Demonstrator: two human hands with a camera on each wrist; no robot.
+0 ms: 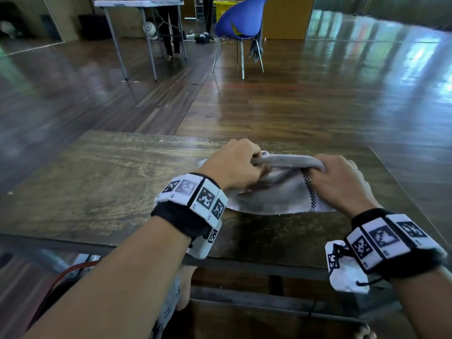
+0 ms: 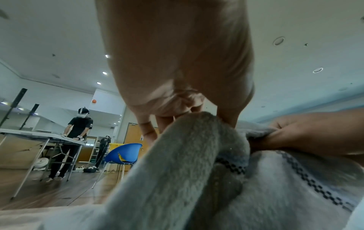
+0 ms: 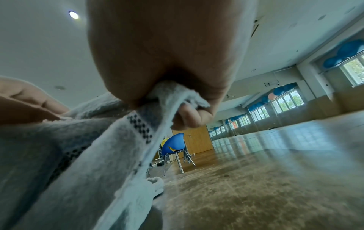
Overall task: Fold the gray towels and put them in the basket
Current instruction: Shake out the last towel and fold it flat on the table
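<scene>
A gray towel [image 1: 274,196] with a black checkered stripe lies partly on the dark wooden table [image 1: 102,182], its far fold lifted off the surface. My left hand [image 1: 234,165] grips the left end of that raised fold, and my right hand [image 1: 340,179] grips the right end. The left wrist view shows the left hand's fingers [image 2: 177,109] pinching the towel [image 2: 177,171], with the right hand [image 2: 307,133] beside it. From the right wrist, the right hand [image 3: 173,87] has towel [image 3: 98,155] bunched in its fist. No basket shows near the table.
A blue chair [image 1: 239,23] with a gray cloth draped over it stands on the wooden floor beyond the table. Farther back a person [image 2: 76,140] stands at a folding table [image 1: 139,3]. A yellow crate [image 1: 223,8] sits behind the chair.
</scene>
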